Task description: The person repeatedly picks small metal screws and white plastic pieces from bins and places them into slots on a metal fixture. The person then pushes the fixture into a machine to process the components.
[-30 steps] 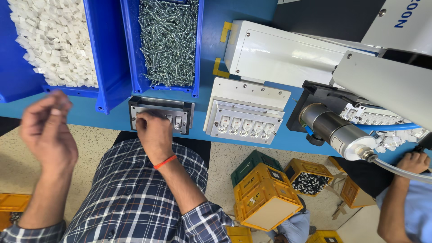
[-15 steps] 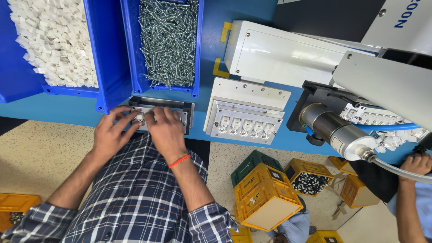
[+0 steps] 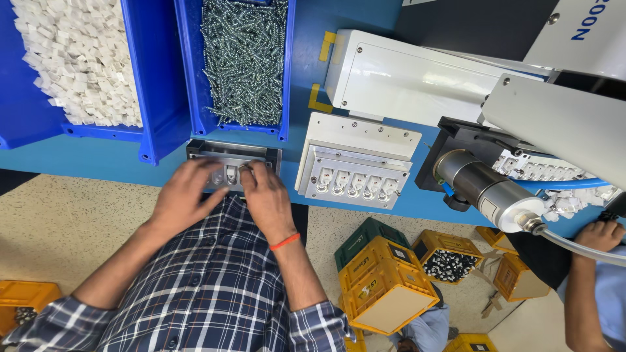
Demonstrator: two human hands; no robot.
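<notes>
Both of my hands rest on a small dark metal fixture (image 3: 202,150) at the near edge of the blue bench. My left hand (image 3: 184,197) covers its left part, fingers bent over small white pieces seated in it. My right hand (image 3: 267,197), with an orange band at the wrist, presses its fingertips onto the fixture's right part. Whether either hand pinches a piece is hidden by the fingers. Behind the fixture stand a blue bin of small white plastic parts (image 3: 78,62) and a blue bin of metal screws (image 3: 242,58).
A second grey fixture (image 3: 355,169) with a row of white parts lies to the right. Beyond it are a white machine housing (image 3: 404,75) and a metal cylinder with a hose (image 3: 486,189). Another person's hand (image 3: 598,234) is at far right. Yellow and green crates (image 3: 385,280) stand on the floor.
My left hand came down from the raised position at the left and joined my right hand on the dark fixture. My right hand stayed on the fixture.
</notes>
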